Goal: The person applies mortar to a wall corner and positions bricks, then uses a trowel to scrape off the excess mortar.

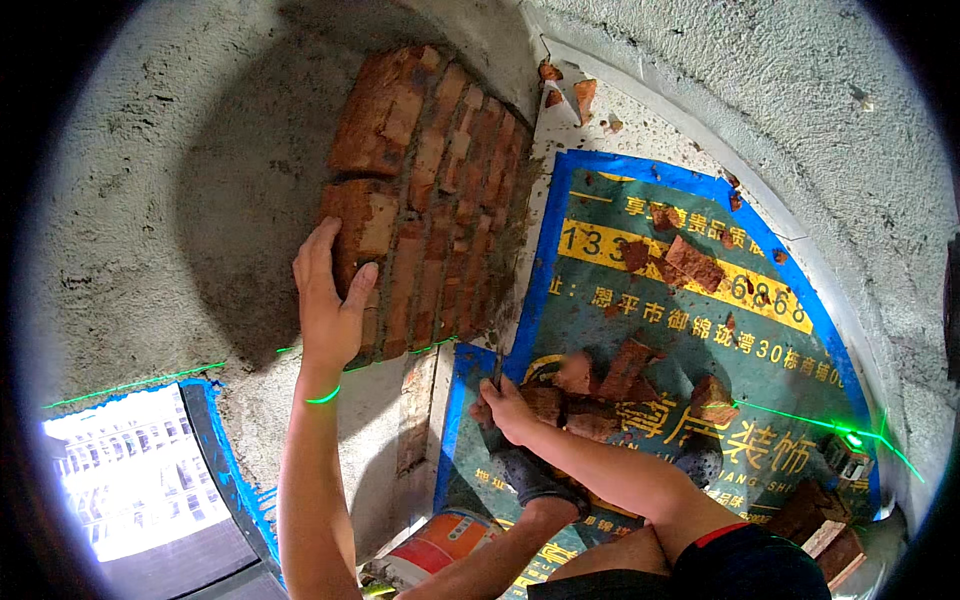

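A low wall of reddish-brown bricks [440,200] with grey mortar joints stands against a rough plastered wall. My left hand [330,285] grips the end brick [370,220] of its top course, with the fingers over the upper edge and the thumb on the face. A narrow gap parts this brick from its neighbour [385,110]. Lower down, near the foot of the brickwork, my right hand [508,408] is closed round a thin dark tool [499,362]; its working end is hard to make out.
Printed green floor sheeting [640,320], edged with blue tape, carries broken bricks [625,370] and shards [693,262]. A laser level [848,455] throws green lines from the right. An orange-and-white bucket [440,545] stands beside my leg. At lower left is a bright window [135,470].
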A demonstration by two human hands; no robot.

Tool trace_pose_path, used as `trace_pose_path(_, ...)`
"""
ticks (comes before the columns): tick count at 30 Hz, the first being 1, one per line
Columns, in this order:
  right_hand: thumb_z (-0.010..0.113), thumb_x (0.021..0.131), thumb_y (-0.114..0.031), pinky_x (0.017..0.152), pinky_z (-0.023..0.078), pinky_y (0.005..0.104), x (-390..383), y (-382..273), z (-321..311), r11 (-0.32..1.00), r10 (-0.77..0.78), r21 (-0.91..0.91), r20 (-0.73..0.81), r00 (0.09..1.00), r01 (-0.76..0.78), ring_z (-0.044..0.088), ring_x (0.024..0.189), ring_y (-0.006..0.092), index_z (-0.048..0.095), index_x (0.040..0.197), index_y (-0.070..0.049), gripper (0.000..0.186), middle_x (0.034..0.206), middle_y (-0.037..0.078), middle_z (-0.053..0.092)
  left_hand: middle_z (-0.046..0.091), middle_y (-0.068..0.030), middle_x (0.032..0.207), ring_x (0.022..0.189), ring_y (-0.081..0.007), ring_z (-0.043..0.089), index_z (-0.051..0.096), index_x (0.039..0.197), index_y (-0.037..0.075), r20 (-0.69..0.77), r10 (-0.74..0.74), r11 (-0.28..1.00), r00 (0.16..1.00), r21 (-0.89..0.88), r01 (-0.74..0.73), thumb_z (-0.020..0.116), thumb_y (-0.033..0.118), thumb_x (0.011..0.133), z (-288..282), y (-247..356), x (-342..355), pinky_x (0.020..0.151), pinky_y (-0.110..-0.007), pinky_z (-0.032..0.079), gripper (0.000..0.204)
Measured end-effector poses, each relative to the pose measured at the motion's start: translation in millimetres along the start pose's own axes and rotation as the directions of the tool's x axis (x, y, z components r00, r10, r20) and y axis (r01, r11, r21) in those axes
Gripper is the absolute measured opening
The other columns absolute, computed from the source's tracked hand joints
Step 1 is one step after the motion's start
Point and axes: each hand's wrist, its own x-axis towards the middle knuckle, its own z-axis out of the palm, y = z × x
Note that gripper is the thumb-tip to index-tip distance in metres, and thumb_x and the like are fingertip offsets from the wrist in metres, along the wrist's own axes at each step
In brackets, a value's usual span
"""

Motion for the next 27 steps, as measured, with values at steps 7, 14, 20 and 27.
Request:
trace_pose_path(7, 0.056, 0.101, -0.031, 0.083, 0.054, 0.0450, -29, 48, -13, 0.924, 0.294, 0.225, 0.098, 0.951, -0.310, 0.060, 0.083, 0.0238, 0.051, 0.104, -0.012, 0.020, 0.085, 0.003, 0.051, 0.041, -0.0192, 0.145, 0.134, -0.0369, 0.036, 0.040, 0.144, 0.004, 0.018, 0.008, 1.000, 1.000, -0.006, -0.008, 0.065, 0.025, 0.093, -1, -3, -1, 0.113, -0.046, 0.030, 0.061)
trace_pose_path(14, 0.050, 0.104, -0.029, 0.062, 0.045, 0.0390, 8, 33, -17, 0.984, 0.151, 0.094, 0.038, 0.988, -0.154, 0.051, 0.068, 0.0200, 0.047, 0.096, -0.012, 0.019, 0.076, 0.004, 0.048, 0.040, -0.0192, 0.145, 0.134, -0.0369, 0.036, 0.040, 0.144, 0.004, 0.029, -0.004, 1.000, 1.000, 0.005, 0.004, 0.064, 0.025, 0.094, -1, -3, 0, 0.113, -0.046, 0.030, 0.060)
trace_pose_path(20, 0.048, 0.104, -0.034, 0.059, 0.045, 0.0375, 54, -21, -1, 0.987, 0.053, -0.142, -0.179, 0.982, -0.079, 0.049, 0.065, 0.0186, 0.044, 0.095, -0.010, 0.026, 0.074, 0.005, 0.048, 0.041, -0.0194, 0.145, 0.134, -0.0370, 0.036, 0.040, 0.144, 0.003, 0.027, -0.013, 1.000, 1.000, -0.002, 0.013, 0.064, 0.027, 0.094, -1, -3, -3, 0.113, -0.046, 0.029, 0.061)
trace_pose_path(27, 0.049, 0.103, -0.039, 0.108, 0.038, 0.0499, 59, -58, -6, 0.779, -0.076, -0.615, -0.292, 0.953, -0.126, 0.033, 0.141, 0.0399, 0.007, 0.155, 0.001, 0.078, 0.158, 0.024, 0.022, 0.041, -0.0191, 0.145, 0.134, -0.0373, 0.036, 0.040, 0.144, 0.003, 0.022, 0.022, 1.000, 1.000, -0.001, -0.022, 0.065, 0.029, 0.094, 1, -2, 2, 0.113, -0.046, 0.029, 0.062)
